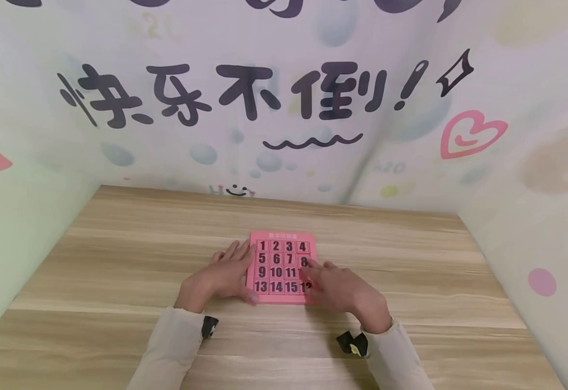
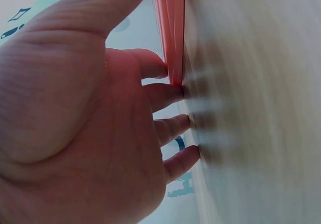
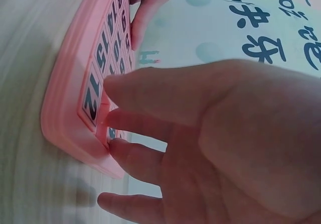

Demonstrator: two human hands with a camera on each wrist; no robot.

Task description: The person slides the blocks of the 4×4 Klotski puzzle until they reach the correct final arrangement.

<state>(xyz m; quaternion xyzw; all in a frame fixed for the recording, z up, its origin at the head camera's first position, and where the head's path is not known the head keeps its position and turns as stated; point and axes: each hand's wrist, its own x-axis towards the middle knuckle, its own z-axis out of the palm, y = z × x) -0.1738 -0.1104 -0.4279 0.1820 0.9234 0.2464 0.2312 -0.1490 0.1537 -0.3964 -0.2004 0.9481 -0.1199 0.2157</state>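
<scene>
A pink sliding number puzzle [image 1: 284, 299] lies flat on the wooden table. Its top row reads 1 to 4, and the 8 tile [image 1: 304, 261] sits slightly lower than the 7 beside it. My left hand [image 1: 222, 275] rests along the puzzle's left side, thumb by the near corner and the other fingertips at the edge and tabletop. My right hand [image 1: 342, 287] reaches over the right side, fingers fairly straight. In the right wrist view, its thumb is at the 12 tile [image 3: 92, 99] in the bottom row, and two fingertips are in the gap between 12 and 8.
Wood-grain tabletop [image 1: 157, 233] surrounds the puzzle. A white printed cloth wall [image 1: 284, 173] with dark lettering rises behind the far edge, and pale walls stand at both sides. Black wrist bands [image 1: 353, 343] show at the light sleeves.
</scene>
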